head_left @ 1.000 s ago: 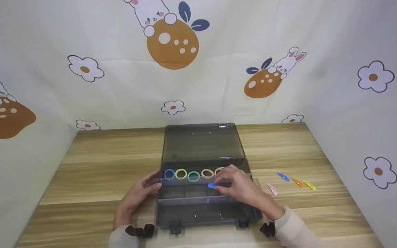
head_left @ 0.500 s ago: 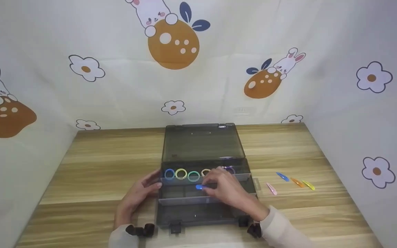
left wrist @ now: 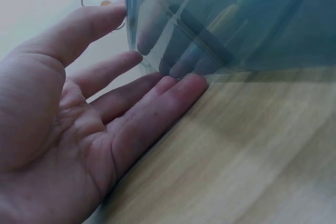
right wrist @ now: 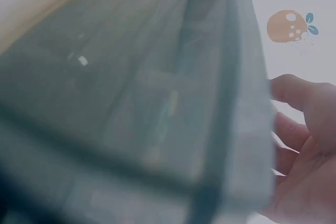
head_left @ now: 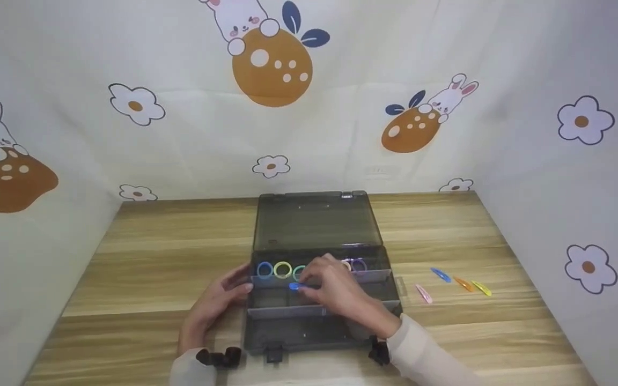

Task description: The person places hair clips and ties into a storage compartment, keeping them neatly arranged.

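A grey see-through compartment box lies on the table with its lid open towards the back. My right hand pinches a blue hair clip over the box's middle row. Against the box's left side rests my left hand, its thumb near the rim; in the left wrist view that hand has its fingers fairly straight along the see-through wall. Coloured hair ties, among them a blue one, a yellow one and a purple one, stand in the back row, partly behind my right hand.
Right of the box lie a pink hair clip, another blue clip, an orange clip and a yellow clip. A printed cloth hangs around the wooden table. Front latches stick out towards me.
My right hand has moved left across the box's middle row with the blue hair clip between its fingers. My left hand stays at the box's left side.
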Motion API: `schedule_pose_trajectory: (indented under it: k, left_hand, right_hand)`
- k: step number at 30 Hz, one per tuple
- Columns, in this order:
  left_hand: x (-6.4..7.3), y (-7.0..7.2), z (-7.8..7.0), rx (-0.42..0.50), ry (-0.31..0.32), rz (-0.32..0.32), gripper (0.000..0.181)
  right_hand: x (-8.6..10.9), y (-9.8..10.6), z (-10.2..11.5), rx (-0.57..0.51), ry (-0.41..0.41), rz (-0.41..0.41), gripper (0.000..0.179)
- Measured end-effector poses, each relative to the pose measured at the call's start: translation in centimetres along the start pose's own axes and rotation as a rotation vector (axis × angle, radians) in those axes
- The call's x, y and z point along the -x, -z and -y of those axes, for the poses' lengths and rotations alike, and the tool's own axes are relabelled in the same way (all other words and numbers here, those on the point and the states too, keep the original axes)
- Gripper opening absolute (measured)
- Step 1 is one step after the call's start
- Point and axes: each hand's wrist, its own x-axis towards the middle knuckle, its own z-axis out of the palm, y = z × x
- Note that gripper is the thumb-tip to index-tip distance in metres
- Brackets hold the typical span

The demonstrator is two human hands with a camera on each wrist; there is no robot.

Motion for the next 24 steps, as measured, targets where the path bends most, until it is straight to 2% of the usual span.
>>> schedule_pose_trajectory:
  k: [10, 18, 24]
  left_hand:
    - [-0.2, -0.1, 0.0, 0.021, 0.018, -0.001, 0.068]
    - [-0.2, 0.0, 0.2, 0.045, -0.010, 0.008, 0.066]
    - [-0.3, 0.0, 0.2, 0.037, 0.006, 0.008, 0.065]
  right_hand:
    - [-1.2, -0.9, 1.3, 0.045, -0.036, 0.038, 0.009]
    - [-2.0, -1.7, 2.7, 0.031, -0.083, 0.041, 0.008]
    - [-2.7, -1.8, 4.0, 0.029, -0.074, 0.068, 0.010]
